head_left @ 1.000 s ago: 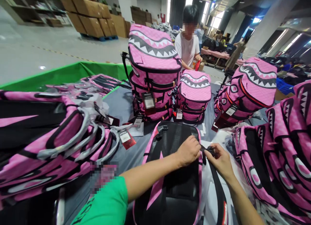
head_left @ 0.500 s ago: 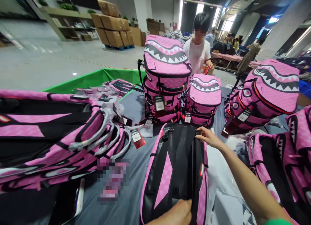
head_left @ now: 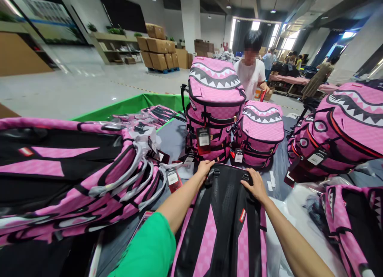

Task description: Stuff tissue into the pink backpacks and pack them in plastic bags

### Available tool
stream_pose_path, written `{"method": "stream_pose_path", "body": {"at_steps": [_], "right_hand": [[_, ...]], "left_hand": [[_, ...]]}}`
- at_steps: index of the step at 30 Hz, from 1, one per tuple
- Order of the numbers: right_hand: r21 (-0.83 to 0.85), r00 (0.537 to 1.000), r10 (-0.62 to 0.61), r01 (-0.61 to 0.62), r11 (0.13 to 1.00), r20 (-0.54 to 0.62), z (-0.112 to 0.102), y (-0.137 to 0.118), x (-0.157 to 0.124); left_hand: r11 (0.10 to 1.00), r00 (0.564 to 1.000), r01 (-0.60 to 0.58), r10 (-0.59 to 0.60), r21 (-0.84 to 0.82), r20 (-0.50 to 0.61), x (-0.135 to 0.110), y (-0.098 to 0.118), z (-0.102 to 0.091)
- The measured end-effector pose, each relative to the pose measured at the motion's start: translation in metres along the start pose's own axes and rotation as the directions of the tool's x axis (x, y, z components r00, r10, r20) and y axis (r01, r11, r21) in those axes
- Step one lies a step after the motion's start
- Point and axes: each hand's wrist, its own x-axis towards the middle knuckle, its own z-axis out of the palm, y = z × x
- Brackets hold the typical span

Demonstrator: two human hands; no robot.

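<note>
Backpack (head_left: 223,225) at table's (head_left: 172,137) near edge: left hand (head_left: 205,168) clamps its top, right hand (head_left: 255,185) rests open. Two upright backpacks (head_left: 216,105) crowd beyond.

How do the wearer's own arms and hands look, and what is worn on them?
Both hands are bare: no gloves, rings or watch show on the left hand or the right hand. The left arm wears a short green sleeve, forearm uncovered. The right forearm is uncovered too; no sleeve of it is in view.

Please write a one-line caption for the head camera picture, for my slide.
Left hand and right hand rest on the top end of a flat-lying pink backpack, upright shark-mouth backpacks behind.
</note>
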Motion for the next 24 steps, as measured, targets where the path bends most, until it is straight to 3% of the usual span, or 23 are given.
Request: {"method": "stream_pose_path", "body": {"at_steps": [2, 5, 9, 12, 15, 18, 21, 24], "right_hand": [[0.037, 0.995, -0.055, 0.059, 0.998, -0.087, 0.007, 0.001, -0.005], [0.048, 0.968, -0.136, 0.149, 0.988, -0.213, 0.015, 0.0, -0.016], [0.007, 0.915, -0.223, 0.239, 0.971, -0.337, 0.026, -0.009, -0.043], [-0.058, 0.909, -0.219, 0.212, 0.976, -0.354, 0.036, -0.017, -0.072], [-0.133, 0.93, -0.187, 0.151, 0.98, -0.317, 0.044, -0.023, -0.097], [-0.171, 0.985, -0.101, 0.076, 0.982, -0.143, 0.049, -0.022, -0.1], [-0.202, 0.999, 0.003, 0.005, 0.979, 0.039, 0.055, -0.012, -0.078], [-0.262, 0.99, 0.086, -0.055, 0.963, 0.111, 0.062, 0.0, -0.041]], "left_hand": [[0.999, 0.999, -0.04, 0.039, 0.021, 0.028, 0.006, -0.004, 0.02], [0.979, 0.979, -0.196, 0.193, 0.052, 0.059, -0.008, -0.005, 0.036], [0.898, 0.901, -0.433, 0.427, 0.08, 0.077, -0.046, -0.016, 0.04], [0.847, 0.853, -0.522, 0.515, 0.105, 0.089, -0.077, -0.037, 0.038], [0.82, 0.828, -0.559, 0.545, 0.124, 0.134, -0.098, -0.056, 0.04], [0.809, 0.813, -0.573, 0.541, 0.133, 0.215, -0.097, -0.068, 0.047], [0.81, 0.805, -0.568, 0.51, 0.147, 0.302, -0.075, -0.072, 0.063], [0.825, 0.819, -0.535, 0.453, 0.182, 0.353, -0.043, -0.066, 0.083]]}}
